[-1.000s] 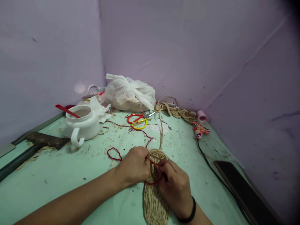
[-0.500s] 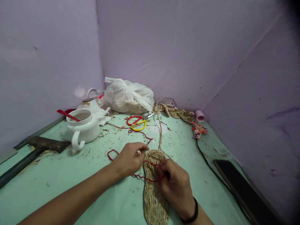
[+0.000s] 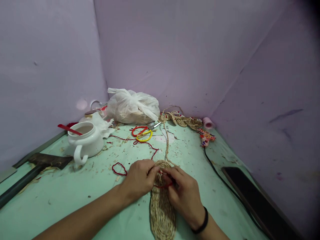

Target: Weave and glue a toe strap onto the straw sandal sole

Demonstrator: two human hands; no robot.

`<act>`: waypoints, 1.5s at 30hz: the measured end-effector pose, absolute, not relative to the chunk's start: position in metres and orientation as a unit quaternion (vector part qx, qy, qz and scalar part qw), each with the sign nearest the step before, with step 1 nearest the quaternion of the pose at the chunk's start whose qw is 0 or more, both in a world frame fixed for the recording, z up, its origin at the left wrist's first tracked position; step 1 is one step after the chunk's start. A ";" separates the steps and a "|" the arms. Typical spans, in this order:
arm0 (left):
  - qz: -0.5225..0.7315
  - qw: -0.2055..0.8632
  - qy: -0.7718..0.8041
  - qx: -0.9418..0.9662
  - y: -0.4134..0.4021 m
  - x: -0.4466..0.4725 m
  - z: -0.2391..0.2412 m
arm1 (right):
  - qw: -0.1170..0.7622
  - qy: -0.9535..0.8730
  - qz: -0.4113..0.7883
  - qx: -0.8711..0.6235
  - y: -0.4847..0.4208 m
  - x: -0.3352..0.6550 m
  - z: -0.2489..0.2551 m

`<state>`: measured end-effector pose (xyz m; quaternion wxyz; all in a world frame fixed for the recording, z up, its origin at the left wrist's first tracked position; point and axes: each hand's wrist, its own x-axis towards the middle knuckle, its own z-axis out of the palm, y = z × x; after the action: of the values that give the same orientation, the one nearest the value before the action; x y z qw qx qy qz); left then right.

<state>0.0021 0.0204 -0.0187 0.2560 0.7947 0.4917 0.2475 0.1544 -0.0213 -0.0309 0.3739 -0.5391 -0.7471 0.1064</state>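
Observation:
A sole-shaped piece of coiled, braided straw [image 3: 163, 216] lies lengthwise in front of me. At its upper left edge, my left hand [image 3: 140, 178] is closed, thumb and fingers pressed on the sole. My right hand [image 3: 184, 190] pinches red yarn over the upper part of the sole, its fingertips close to the left ones. Red yarn [image 3: 120, 169] loops on the table left of my left hand, and a strand crosses the sole beneath my fingers. Whether a needle is in the right fingers is hidden. From the sole's top, a straw braid [image 3: 167, 143] runs away from me.
Red-and-yellow-handled scissors [image 3: 142, 134] lie beyond my hands. A white pot [image 3: 86, 143] with a red stick and a hammer-like tool [image 3: 50, 161] are at left. At the back sit a tied plastic bag [image 3: 133, 106], straw pieces [image 3: 183, 120] and a pink spool [image 3: 208, 123]. A phone [image 3: 250, 193] lies right.
My two hands have come closer together over the top of the sole. The yarn loop across the sole has become smaller. The view has shifted slightly.

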 end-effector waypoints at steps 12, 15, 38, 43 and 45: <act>0.223 0.296 0.413 0.832 0.019 -0.005 -0.016 | 0.385 -0.675 0.251 -0.577 -0.013 0.162 -0.027; 0.212 0.282 0.414 0.839 0.018 -0.002 -0.016 | 0.446 -0.637 0.307 -0.549 -0.014 0.160 -0.023; 0.163 0.092 0.391 0.901 0.016 0.009 -0.034 | 0.564 -0.395 0.556 -0.466 -0.021 0.142 -0.035; 0.255 0.173 0.409 0.859 0.013 0.000 -0.019 | 0.524 -0.542 0.466 -0.463 -0.015 0.151 -0.023; 0.333 0.233 0.404 0.820 0.009 -0.003 -0.008 | 0.520 -0.586 0.404 -0.471 -0.013 0.154 -0.018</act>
<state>-0.0029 0.0093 -0.0082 0.2331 0.8196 0.4036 0.3333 0.1536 -0.0132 -0.0180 0.5203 -0.4715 -0.5864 0.4039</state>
